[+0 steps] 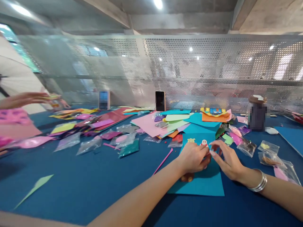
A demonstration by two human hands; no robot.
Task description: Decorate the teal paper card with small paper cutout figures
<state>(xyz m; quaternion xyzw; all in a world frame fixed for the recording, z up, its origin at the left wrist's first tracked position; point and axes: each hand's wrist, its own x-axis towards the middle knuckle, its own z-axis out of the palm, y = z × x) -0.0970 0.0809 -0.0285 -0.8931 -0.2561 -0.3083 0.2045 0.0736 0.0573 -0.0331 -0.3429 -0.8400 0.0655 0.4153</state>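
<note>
The blue tabletop [99, 186] carries the load. On its right half, below the wearer's hands, lies a turquoise card [209, 179], flat. Judged handling: light, thin, fairly stiff, prone to creasing; best held by an outer edge, or pressed flat at a bare corner. On it are a brown piece [187, 177], partly covered by the left hand, and 2 small figures near the top: 1 yellow [191, 140], 1 red-and-white [204, 143]. These appear light and easily bent; a pinch at the rim would suit.

Pose: the left hand [193, 158] reaches in from the lower left, palm down over the card's middle. Its fingers are bunched; whether they grip anything cannot be told. The right hand [229, 162], wearing bangles [262, 181], comes in from the right, wrist bent. Its fingers are curved, with a gap between thumb and forefinger; the tips stand just beside the left fingertips.
</note>
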